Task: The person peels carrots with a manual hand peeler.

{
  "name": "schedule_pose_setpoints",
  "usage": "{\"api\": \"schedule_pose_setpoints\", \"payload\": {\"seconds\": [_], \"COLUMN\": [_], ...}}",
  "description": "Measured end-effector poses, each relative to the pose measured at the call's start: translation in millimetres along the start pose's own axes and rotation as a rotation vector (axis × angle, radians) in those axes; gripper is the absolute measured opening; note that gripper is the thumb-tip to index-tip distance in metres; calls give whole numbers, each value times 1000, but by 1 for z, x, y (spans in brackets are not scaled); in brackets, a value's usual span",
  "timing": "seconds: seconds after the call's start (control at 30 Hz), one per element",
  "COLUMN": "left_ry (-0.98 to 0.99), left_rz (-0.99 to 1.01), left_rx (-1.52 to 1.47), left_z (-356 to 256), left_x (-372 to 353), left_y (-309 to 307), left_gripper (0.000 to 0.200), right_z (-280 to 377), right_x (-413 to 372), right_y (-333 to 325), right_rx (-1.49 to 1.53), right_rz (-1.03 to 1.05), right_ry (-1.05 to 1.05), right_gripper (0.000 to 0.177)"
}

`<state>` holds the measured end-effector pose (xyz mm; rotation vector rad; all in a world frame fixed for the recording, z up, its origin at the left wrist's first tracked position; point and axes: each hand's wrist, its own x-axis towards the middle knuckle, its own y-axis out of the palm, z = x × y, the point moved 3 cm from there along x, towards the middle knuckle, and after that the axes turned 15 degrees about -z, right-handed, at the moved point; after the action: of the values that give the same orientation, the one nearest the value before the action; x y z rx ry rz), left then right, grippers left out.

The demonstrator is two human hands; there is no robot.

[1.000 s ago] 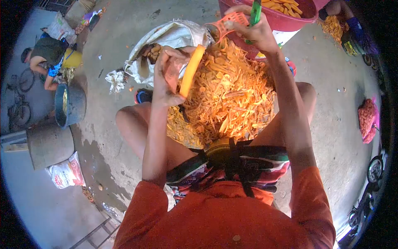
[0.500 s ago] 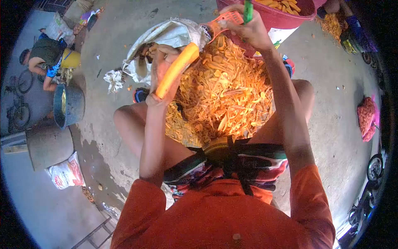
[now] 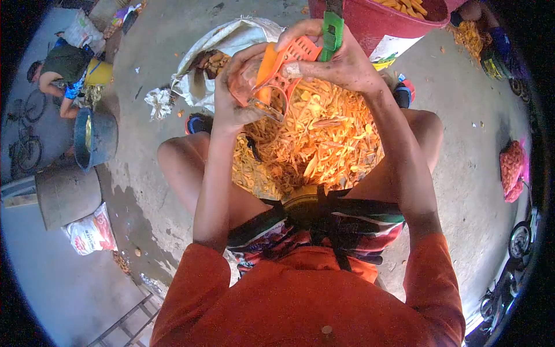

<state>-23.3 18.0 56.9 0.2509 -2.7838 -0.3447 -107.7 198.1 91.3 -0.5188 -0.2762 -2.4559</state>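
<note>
Above the pile, my left hand (image 3: 241, 87) is wrapped round a peeled-looking orange carrot (image 3: 267, 65), which stands nearly upright in the view. My right hand (image 3: 341, 63) grips an orange plastic peeler (image 3: 302, 51) with slots in its body. A green strip (image 3: 332, 36) shows at that hand's fingers. The peeler's metal blade (image 3: 267, 110) lies across the lower part of the carrot, and its frame overlaps the carrot on the right. Below both hands, a large heap of orange peelings (image 3: 329, 133) spreads between the legs.
An open white sack (image 3: 248, 33) with brown roots (image 3: 214, 62) lies ahead left. A red tub (image 3: 381, 23) of orange pieces stands ahead right. Another person (image 3: 66, 66) bends over a blue tub (image 3: 104, 139) at left. A net bag (image 3: 511, 170) lies far right.
My right hand has brought the peeler down and left onto the carrot. My left hand has turned the carrot more upright and moved it slightly up and right.
</note>
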Motion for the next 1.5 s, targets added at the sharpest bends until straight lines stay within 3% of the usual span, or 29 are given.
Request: {"api": "schedule_pose_setpoints", "payload": {"seconds": [0.1, 0.17, 0.27, 0.3, 0.33, 0.4, 0.43, 0.53, 0.57, 0.6, 0.67, 0.7, 0.8, 0.9, 0.97, 1.1, 1.23, 1.33, 1.37, 1.4, 1.5], "left_ry": [49, 36, 58, 34, 11, 50, 82, 122, 83, 86, 43, 50, 63, -124, -2, 111, 107, 72, 77, 81, 129], "left_rz": [17, 24, 50, 14, -23, -46, -66, -28, -13, -13, -69, -71, -115, -140, -127, -72, -44, -83, -93, -103, -50], "left_rx": [13, -17, 44, -2, -47, -7, 34, 6, 37, 34, 2, 3, -30, -100, -108, -26, -66, -57, -79, -100, -58], "left_z": [-2, 1, -7, -8, -8, -7, -6, -6, -7, -7, -5, -5, -6, 0, -2, -5, -2, 1, 2, 5, 6], "left_x": [0, -2, -4, -4, -4, -2, -2, -7, -6, -6, -4, -4, -5, -11, -6, 1, -5, -2, -1, -1, -6], "left_y": [0, -5, 1, 5, 6, 4, 2, -1, -3, -3, -4, -2, -1, 0, 3, 2, 2, 0, 0, -2, -10], "left_gripper": [113, 113, 111, 111, 111, 112, 112, 113, 115, 115, 113, 113, 111, 110, 111, 111, 110, 110, 111, 111, 109], "right_z": [4, 0, 7, 10, 5, -4, 2, -7, -8, -5, -12, -11, 2, -15, -17, 5, -20, -4, 2, 6, -8], "right_x": [2, 8, 25, 27, 23, 8, 4, 9, 17, 15, 15, 15, 3, 21, 21, 2, 24, 11, 6, 3, 14], "right_y": [0, -10, -47, -48, -42, -19, -6, -11, -26, -31, -40, -28, 3, -30, -45, 0, -44, -32, -12, -3, -17], "right_rx": [24, -176, -321, -431, -431, -88, -191, -141, -340, -343, -278, -195, -147, -190, -222, -135, -186, -288, -111, -137, -189], "right_rz": [10, -111, -205, -237, -233, -128, -70, -132, -227, -225, -316, -247, -109, -253, -347, -88, -324, -227, -142, -66, -154], "right_ry": [-12, -209, -44, -191, -195, -41, -148, -101, -276, -279, 29, -138, -229, -186, -122, -60, -163, -68, -190, -135, -285], "right_gripper": [32, 27, 26, 22, 22, 26, 25, 25, 24, 24, 24, 23, 23, 30, 32, 25, 31, 28, 30, 30, 30]}}
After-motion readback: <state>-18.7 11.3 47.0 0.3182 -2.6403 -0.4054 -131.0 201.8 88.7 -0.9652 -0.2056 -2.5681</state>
